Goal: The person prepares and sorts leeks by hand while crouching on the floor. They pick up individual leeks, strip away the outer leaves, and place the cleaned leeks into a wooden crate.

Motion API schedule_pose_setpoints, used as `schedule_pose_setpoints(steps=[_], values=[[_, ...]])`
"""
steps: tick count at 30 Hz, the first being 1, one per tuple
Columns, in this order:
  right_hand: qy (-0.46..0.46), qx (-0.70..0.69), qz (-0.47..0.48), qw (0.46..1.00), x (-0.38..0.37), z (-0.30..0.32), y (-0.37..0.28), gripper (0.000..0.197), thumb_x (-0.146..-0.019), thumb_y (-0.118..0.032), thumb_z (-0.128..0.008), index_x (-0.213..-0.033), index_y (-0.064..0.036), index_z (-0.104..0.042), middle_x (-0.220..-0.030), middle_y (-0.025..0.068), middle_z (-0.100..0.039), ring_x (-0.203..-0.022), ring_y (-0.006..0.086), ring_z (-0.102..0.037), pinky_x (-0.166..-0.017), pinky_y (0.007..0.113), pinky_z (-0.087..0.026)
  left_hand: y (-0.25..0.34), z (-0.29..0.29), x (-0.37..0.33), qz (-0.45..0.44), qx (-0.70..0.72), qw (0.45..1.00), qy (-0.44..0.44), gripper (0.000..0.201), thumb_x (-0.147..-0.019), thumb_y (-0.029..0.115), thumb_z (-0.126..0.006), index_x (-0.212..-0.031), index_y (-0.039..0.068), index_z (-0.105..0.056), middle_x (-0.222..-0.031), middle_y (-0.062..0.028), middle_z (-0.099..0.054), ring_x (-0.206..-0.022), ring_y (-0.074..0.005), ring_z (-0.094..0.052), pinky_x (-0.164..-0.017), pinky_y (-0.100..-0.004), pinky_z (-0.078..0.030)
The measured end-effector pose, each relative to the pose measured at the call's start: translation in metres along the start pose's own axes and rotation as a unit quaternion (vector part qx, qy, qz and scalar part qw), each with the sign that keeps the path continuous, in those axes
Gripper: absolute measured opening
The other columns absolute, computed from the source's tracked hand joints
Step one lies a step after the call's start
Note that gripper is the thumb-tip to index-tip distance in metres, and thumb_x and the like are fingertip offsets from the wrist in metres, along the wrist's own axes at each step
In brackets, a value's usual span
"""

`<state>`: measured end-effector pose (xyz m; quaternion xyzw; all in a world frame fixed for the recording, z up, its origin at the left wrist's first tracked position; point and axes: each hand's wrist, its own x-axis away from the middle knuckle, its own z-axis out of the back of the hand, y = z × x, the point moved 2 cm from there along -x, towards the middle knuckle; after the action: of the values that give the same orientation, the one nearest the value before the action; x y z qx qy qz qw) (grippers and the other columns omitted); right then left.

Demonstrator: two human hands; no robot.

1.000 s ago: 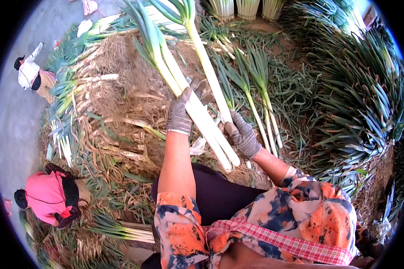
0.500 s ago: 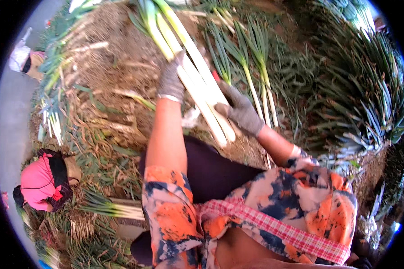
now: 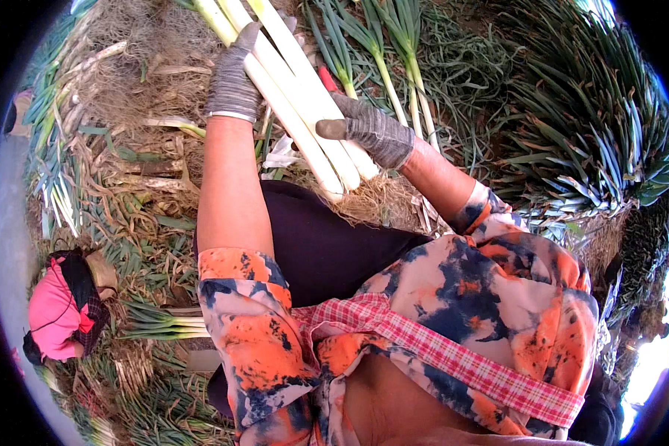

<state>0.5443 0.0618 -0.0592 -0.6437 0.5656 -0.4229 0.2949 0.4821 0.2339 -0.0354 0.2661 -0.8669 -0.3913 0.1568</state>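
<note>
Several thick green onions (image 3: 304,111) with long white shafts lie slantwise between my gloved hands, their root ends toward my lap. My left hand (image 3: 234,78), in a grey knit glove, is closed around the bundle higher up, near where the white turns green. Lower down, my right hand (image 3: 371,130) grips the shafts from the right side, its thumb across the top. A red, handle-like piece (image 3: 327,79) sticks out by the right fingers; the rest of it is hidden. The leaf tops run out of view at the upper edge.
More green onions (image 3: 382,63) lie just beyond my right hand. A big heap of green tops (image 3: 579,126) fills the right. Roots and peelings (image 3: 141,149) cover the ground at left. A person in pink (image 3: 59,308) is at the lower left, near another bundle (image 3: 163,321).
The bundle and both hands have shifted up and left in the picture, as has the whole surrounding scene. Both hands keep hold of the green onions.
</note>
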Motion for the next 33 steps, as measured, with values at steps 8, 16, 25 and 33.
schedule_pose_setpoints(steps=[8,16,25,33], values=[[-0.115,-0.206,-0.011,0.972,0.0,-0.04,-0.017,0.053,-0.067,-0.011,-0.068,-0.114,-0.0033,-0.045,-0.095,0.0105,-0.057,-0.077,0.0218,-0.059,-0.066,0.035,-0.052,0.017,-0.03,0.008,-0.01,0.065,0.995,-0.076,0.047,-0.074,0.031,-0.064,-0.105,-0.002,-0.049,-0.087,-0.0135,-0.059,-0.075,-0.0233,-0.061,-0.066,-0.0336,-0.053],[-0.117,0.144,0.15,0.971,-0.015,-0.09,-0.031,0.078,-0.066,-0.013,-0.07,-0.13,-0.0046,-0.025,-0.108,0.0112,-0.051,-0.092,0.0237,-0.053,-0.08,0.036,-0.045,0.09,-0.037,0.079,-0.18,-0.262,0.94,0.125,0.066,-0.07,0.037,-0.069,-0.114,0.0,-0.037,-0.089,-0.011,-0.055,-0.076,-0.0197,-0.057,-0.066,-0.0288,-0.05],[-0.088,0.493,0.26,0.826,-0.046,-0.201,-0.048,0.086,-0.067,-0.008,-0.055,-0.136,-0.0019,-0.006,-0.123,0.0251,-0.038,-0.112,0.0299,-0.042,-0.093,0.032,-0.034,0.154,0.019,0.174,-0.248,-0.16,0.914,0.278,0.031,-0.065,-0.003,-0.062,-0.095,-0.002,-0.053,-0.077,-0.0097,-0.057,-0.066,-0.0201,-0.057,-0.058,-0.0314,-0.05],[-0.191,0.198,0.137,0.952,-0.123,-0.305,-0.016,0.054,-0.072,-0.029,-0.069,-0.109,0.0017,-0.045,-0.083,0.0081,-0.056,-0.073,0.0157,-0.054,-0.066,0.03,-0.046,0.174,0.06,0.319,-0.208,-0.044,0.951,0.222,0.046,-0.065,0.009,-0.065,-0.106,-0.004,-0.05,-0.086,-0.0131,-0.06,-0.074,-0.0245,-0.061,-0.065,-0.0338,-0.052]])
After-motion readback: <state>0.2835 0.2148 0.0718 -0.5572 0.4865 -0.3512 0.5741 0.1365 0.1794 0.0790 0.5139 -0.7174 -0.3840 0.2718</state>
